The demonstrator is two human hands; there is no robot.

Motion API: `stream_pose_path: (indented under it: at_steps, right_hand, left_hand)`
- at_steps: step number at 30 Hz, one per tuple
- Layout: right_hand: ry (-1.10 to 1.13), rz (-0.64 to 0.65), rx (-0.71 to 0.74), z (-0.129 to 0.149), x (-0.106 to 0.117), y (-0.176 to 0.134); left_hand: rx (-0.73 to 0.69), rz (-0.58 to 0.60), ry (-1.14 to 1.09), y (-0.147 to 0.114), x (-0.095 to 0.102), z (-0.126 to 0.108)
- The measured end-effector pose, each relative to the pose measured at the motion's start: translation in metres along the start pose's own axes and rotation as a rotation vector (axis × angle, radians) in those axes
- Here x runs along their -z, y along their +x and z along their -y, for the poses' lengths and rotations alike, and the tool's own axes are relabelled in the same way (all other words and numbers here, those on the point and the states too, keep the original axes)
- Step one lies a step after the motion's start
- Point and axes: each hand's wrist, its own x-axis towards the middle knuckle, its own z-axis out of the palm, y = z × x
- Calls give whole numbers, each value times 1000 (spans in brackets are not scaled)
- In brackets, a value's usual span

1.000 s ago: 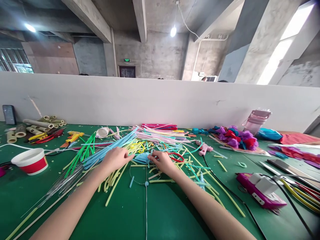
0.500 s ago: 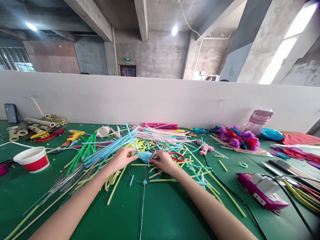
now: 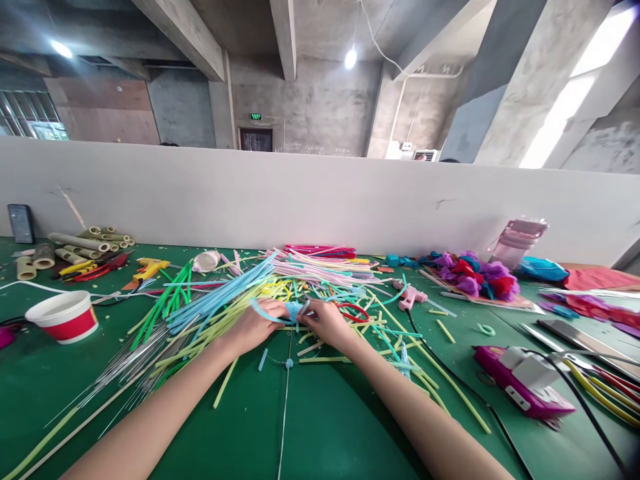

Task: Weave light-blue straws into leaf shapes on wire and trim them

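Observation:
Both hands meet at a small light-blue wound piece (image 3: pixel 293 311) above the green table (image 3: pixel 330 413). My left hand (image 3: pixel 260 325) is closed at its left side, with a light-blue pipe cleaner (image 3: pixel 261 312) curving out past its fingers. Pinched at the right side, my right hand (image 3: pixel 324 323) grips the wound piece. A thin wire (image 3: pixel 285 413) with a small blue bead-like knot (image 3: pixel 289 363) runs from below the hands toward the front edge. Behind the left hand lies a bundle of light-blue pipe cleaners (image 3: pixel 215 300). The fingertips partly hide the piece.
A paper cup (image 3: pixel 65 317) and yellow glue gun (image 3: pixel 150 269) are on the left. On the right are a pink glue gun (image 3: pixel 411 295), a purple power strip (image 3: pixel 523 383) and pliers (image 3: pixel 600 393). Loose pale-green stems (image 3: pixel 450 393) spread around. A white partition (image 3: pixel 320 200) stands behind.
The free end of the blue pipe cleaner, which stood upright, now bends down to the left over my left hand. My left hand has turned and moved slightly right; my right hand stays nearly still.

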Motion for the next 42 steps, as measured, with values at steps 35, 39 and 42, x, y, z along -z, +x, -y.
stream_pose_path:
  at_steps: [35,39,42]
  right_hand:
    - [195,0,-194,-2,-5,-1]
    - [209,-19,-180,1,-5,-1]
    - [201,-28,-182,4,-4,-1]
  left_hand:
    - [237,8,-118,1,10,9]
    - [283,120,-66,0,16,6]
    - [309,180,-95,-1,19,8]
